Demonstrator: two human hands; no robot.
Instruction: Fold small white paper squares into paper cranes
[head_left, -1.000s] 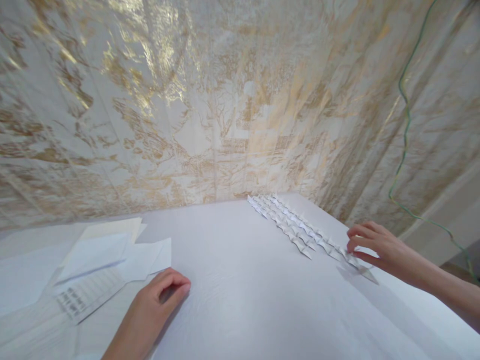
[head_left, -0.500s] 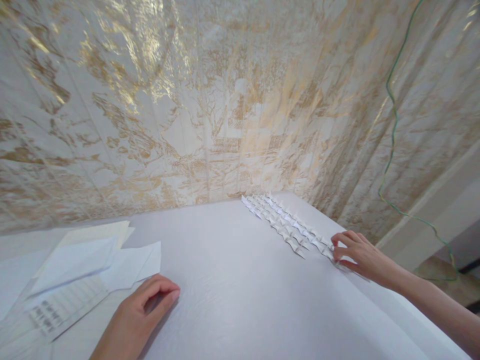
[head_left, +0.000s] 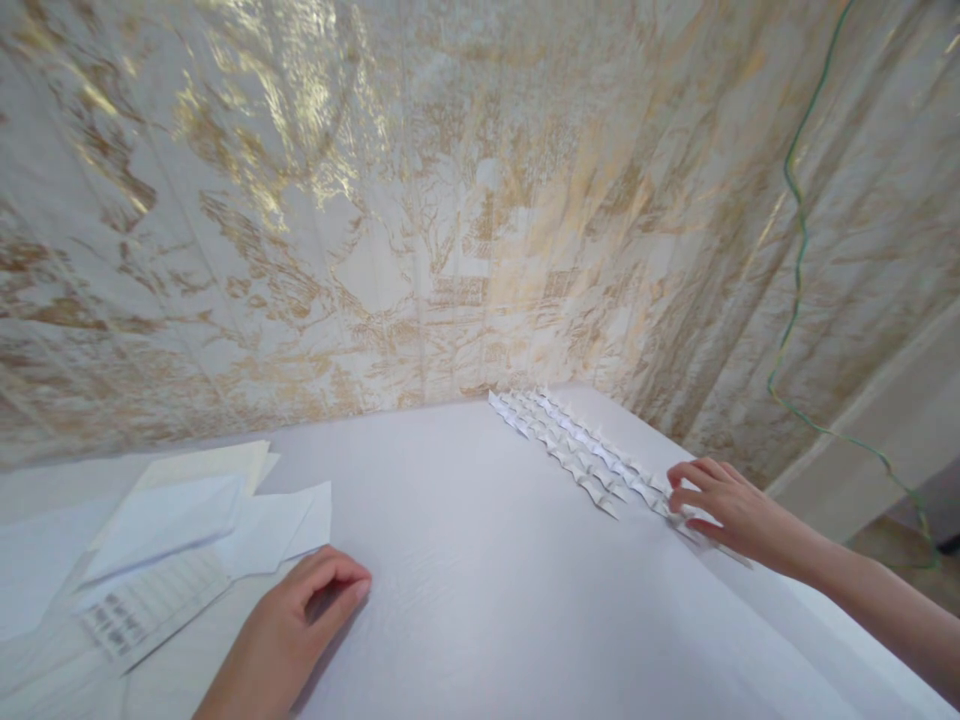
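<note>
My left hand (head_left: 304, 620) rests on the white table (head_left: 450, 560) at the lower left, thumb and forefinger pressed together. Nothing shows between them. At the right, my right hand (head_left: 724, 505) is over the near end of several rows of small folded paper pieces (head_left: 581, 445). Its fingers are curled and the thumb is apart from them, with no piece visibly held. The rows run diagonally from the wall toward this hand.
Loose white and cream sheets (head_left: 169, 510) and a printed paper (head_left: 154, 605) lie at the left, beside my left hand. A gold-patterned covering (head_left: 420, 220) hangs behind the table. A green cord (head_left: 801, 230) runs down at the right.
The view has shifted slightly, moving everything a little to the right in the picture. My right hand's fingertips and thumb look slightly farther apart; my left hand keeps its pose.
</note>
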